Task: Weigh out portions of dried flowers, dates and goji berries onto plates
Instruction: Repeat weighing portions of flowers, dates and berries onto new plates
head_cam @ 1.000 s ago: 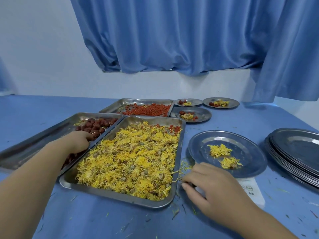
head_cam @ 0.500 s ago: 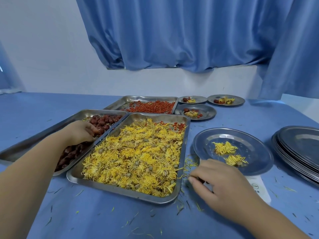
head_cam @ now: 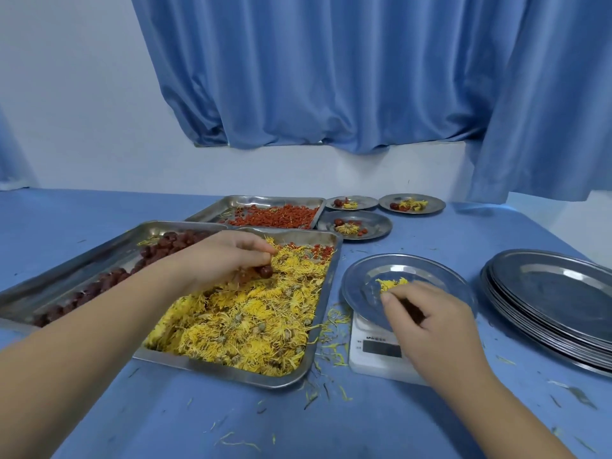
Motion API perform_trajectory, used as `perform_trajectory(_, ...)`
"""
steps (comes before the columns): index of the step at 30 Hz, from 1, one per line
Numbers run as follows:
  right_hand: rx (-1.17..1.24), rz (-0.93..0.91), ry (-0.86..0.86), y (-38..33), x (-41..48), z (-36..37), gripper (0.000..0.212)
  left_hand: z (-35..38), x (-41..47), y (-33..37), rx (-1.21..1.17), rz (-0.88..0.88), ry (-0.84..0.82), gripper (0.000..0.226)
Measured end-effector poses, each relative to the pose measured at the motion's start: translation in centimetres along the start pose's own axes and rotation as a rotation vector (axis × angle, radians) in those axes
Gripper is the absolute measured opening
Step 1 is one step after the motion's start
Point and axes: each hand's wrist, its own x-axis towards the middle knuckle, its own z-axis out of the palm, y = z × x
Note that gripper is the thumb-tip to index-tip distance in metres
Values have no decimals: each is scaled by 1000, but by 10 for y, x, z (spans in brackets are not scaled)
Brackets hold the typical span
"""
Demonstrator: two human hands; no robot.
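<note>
Pinching dark red date (head_cam: pixel 266 271) with left hand (head_cam: pixel 228 260) above rectangular steel tray (head_cam: pixel 228 376) far edge; right hand (head_cam: pixel 427 323) curled over round steel plate (head_cam: pixel 407 266), hold unclear.

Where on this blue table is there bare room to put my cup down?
Bare cloth, littered with petals, lies at the near edge before the flower tray. More lies far left beyond the date tray, and between the plate on the scale and the filled plates. The trays sit close together; the plate stack fills the right.
</note>
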Motion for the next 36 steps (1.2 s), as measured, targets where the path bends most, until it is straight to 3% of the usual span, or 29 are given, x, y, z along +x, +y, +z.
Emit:
perform_trajectory(4, 221, 254, 135, 6, 7, -11, 21, 51, 4, 38, 143, 133, -45, 12)
perform_trajectory(10, 358, 374, 205, 13, 12, -16, 24, 105, 18, 71, 214, 231, -90, 11)
perform_trajectory(18, 357, 413, 197, 14, 14, -19, 26, 139, 35, 83, 408, 217, -111, 14)
perform_trajectory(29, 463, 484, 211, 18, 19, -18, 37, 113, 47, 96, 435, 212, -77, 15)
perform_trajectory(36, 356, 344, 111, 12, 4, -22, 34, 64, 69, 80, 495, 174, -63, 15)
